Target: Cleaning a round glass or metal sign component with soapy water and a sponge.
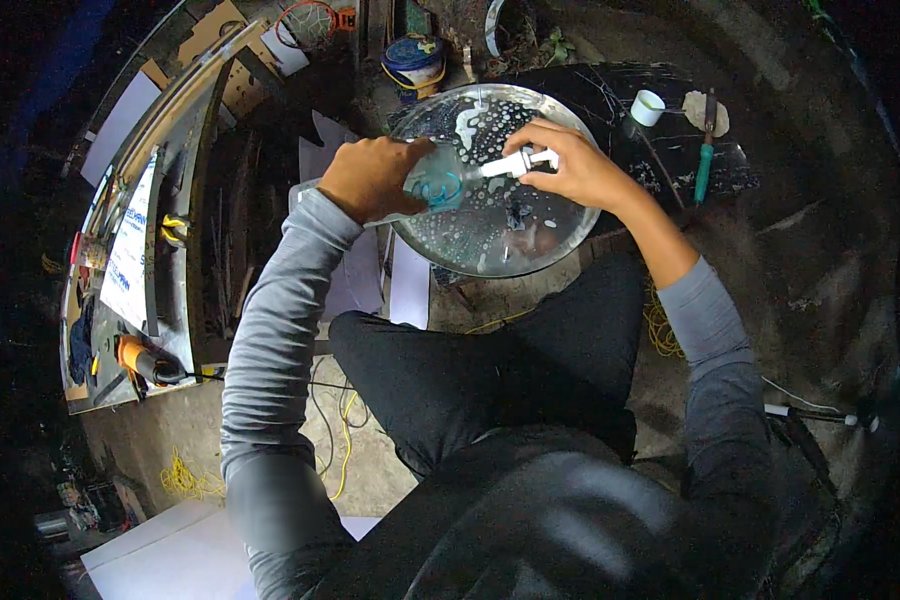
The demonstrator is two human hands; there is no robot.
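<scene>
Bottle (pixel 444 188) first: a clear one with blue markings, tipped onto its side above the left part of a round metal tray (pixel 480 245), mouth toward the right. The left hand (pixel 368 180) has it wrapped from above, fingers curled around the body. Over to the right hand (pixel 580 172), closed to a pinch, thumb and fingers on the white pump head (pixel 512 165), right at the bottle's neck; whether it is screwed down, you can't tell from here. Below, the tray glistens with droplets and patches of white suds. Just beyond its far edge sits a blue-lidded bucket (pixel 414 62). Out right, a small white cup (pixel 648 107) stands near a green-handled tool (pixel 705 172), whose upper end lies across a beige flat piece (pixel 718 122).
</scene>
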